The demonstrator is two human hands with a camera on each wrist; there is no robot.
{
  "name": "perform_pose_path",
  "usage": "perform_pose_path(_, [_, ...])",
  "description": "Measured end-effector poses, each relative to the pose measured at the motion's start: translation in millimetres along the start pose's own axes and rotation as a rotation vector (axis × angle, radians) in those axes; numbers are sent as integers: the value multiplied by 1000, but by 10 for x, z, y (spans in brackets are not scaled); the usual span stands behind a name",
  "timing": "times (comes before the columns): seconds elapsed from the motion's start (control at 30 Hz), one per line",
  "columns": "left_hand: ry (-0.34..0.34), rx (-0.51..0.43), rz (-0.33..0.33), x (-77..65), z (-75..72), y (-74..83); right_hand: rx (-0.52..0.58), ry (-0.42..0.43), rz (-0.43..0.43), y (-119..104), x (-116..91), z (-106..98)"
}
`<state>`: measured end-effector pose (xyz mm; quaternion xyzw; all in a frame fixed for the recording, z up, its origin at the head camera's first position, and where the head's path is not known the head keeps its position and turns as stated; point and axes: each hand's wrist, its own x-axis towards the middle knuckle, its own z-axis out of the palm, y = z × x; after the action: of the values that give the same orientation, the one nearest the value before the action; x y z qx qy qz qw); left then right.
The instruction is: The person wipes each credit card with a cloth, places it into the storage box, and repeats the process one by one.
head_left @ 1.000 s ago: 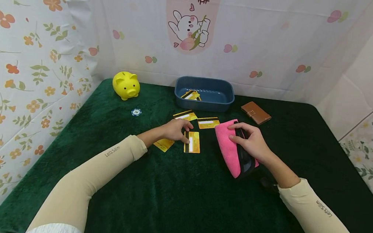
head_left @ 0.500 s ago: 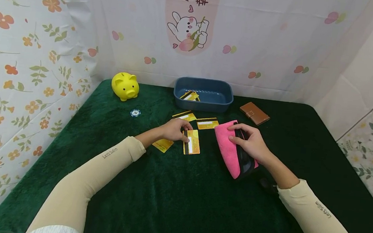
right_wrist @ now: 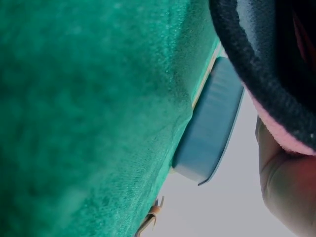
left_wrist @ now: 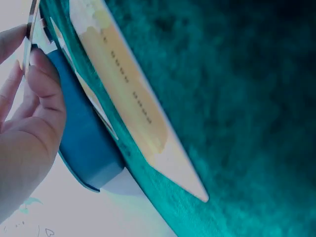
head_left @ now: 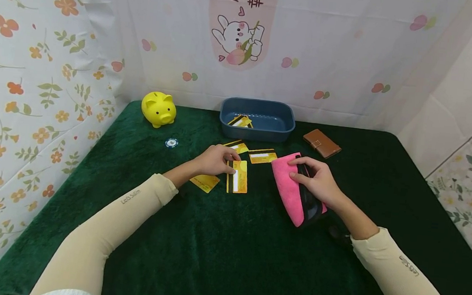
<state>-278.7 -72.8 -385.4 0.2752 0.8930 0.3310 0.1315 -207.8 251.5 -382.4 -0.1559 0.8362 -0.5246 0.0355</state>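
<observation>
My left hand (head_left: 215, 159) pinches a yellow bank card (head_left: 240, 178) between thumb and fingers, its magnetic stripe and white strip facing up. In the left wrist view that card appears edge-on between the fingertips (left_wrist: 39, 74). Other yellow cards lie around this hand: one (head_left: 205, 183) partly under the wrist, one (head_left: 239, 148) behind the fingers and one (head_left: 263, 156) to the right. My right hand (head_left: 319, 179) grips a soft pink and black fabric item (head_left: 286, 184), pink outside with a dark, fuzzy edge; its exact kind is unclear.
A blue bin (head_left: 258, 133) with several yellow cards (head_left: 241, 121) inside stands at the back. Right of it lies a brown wallet (head_left: 322, 143). A yellow piggy bank (head_left: 159, 109) and a poker chip (head_left: 171, 143) are at the back left, on the dark green cloth (head_left: 193, 256).
The bank card has come up in my left hand's pinch, then shifted slightly left and toward the back. My right hand keeps the pink and black item in place.
</observation>
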Motion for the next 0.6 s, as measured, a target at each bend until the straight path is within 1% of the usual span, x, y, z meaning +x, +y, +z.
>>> perform_pose_path(0.13, [23, -59, 2, -39, -38, 17, -2, -1, -5, -3, -8, 5])
perform_pose_path(0.23, [39, -134, -8, -61, -46, 37, -6, -2, -8, -4, -8, 11])
perform_pose_path(0.33, [62, -232, -24, -84, -41, 66, -9, -2, -14, -7, -5, 16])
perform_pose_path(0.47, [95, -394, -58, -117, -16, 128, -12, 1, -21, -16, -6, 23])
perform_pose_path(0.6, [128, -535, -92, -139, 21, 188, 0, -2, -50, -64, -26, 49])
